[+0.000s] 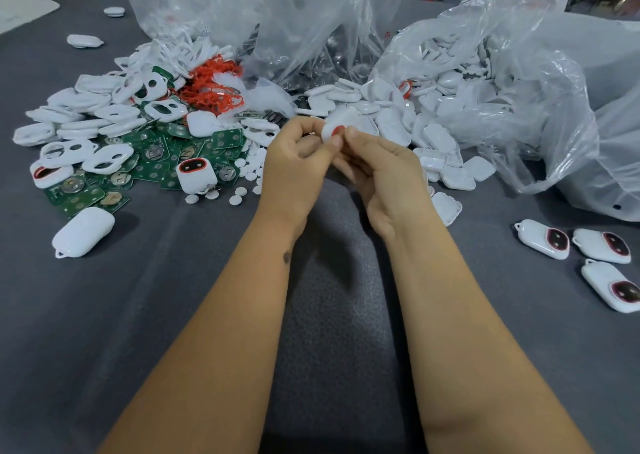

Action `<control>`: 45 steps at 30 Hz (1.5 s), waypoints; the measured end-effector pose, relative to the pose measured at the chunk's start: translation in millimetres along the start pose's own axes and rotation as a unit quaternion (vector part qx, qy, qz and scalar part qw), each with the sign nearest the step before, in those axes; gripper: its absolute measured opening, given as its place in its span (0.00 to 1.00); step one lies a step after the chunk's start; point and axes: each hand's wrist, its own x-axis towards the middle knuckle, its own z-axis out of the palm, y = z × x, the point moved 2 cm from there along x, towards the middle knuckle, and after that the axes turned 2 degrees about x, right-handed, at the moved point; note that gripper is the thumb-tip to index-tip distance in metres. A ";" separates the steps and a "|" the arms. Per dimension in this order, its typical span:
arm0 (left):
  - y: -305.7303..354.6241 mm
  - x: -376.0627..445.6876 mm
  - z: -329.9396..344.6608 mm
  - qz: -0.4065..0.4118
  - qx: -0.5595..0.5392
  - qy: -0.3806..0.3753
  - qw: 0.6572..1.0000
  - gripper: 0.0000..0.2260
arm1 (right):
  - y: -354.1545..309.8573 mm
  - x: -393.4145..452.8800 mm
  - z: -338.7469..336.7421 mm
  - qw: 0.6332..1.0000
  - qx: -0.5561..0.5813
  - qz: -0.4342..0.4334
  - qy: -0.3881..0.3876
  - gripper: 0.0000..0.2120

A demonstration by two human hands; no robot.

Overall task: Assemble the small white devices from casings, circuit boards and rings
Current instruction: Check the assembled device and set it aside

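1. Head view shows both my hands raised together over the grey table [173,315], my left hand [294,163] and my right hand [384,173] meeting at the fingertips.
2. Between them I hold a white casing [337,123] with a red ring [337,130] showing at its lower edge; the fingers of both hands are curled and pinch this piece, left thumb and right fingertips touching the ring.
3. Left of my left hand lies a heap of green circuit boards [156,163], with white casing fronts [107,157] with two holes lying on and beside them, and small white discs [249,173] scattered just beside my left wrist.
4. Beyond that heap, ahead and left of my hands, sits a tangle of red rings [214,86].
5. A part-built device [195,173] with a red-rimmed dark window stands on the boards, near my left hand.
6. Right of my right hand a clear plastic bag [519,107] spills plain white casing backs [433,135] onto the table.
7. Well to the right of my right forearm lie three finished devices [602,246].
8. I can read no writing or brand on any part.
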 end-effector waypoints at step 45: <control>-7.3 2.5 -0.6 -0.028 0.059 0.041 0.997 0.05 | 5.1 2.6 -7.2 0.969 -0.223 -0.094 0.039 0.03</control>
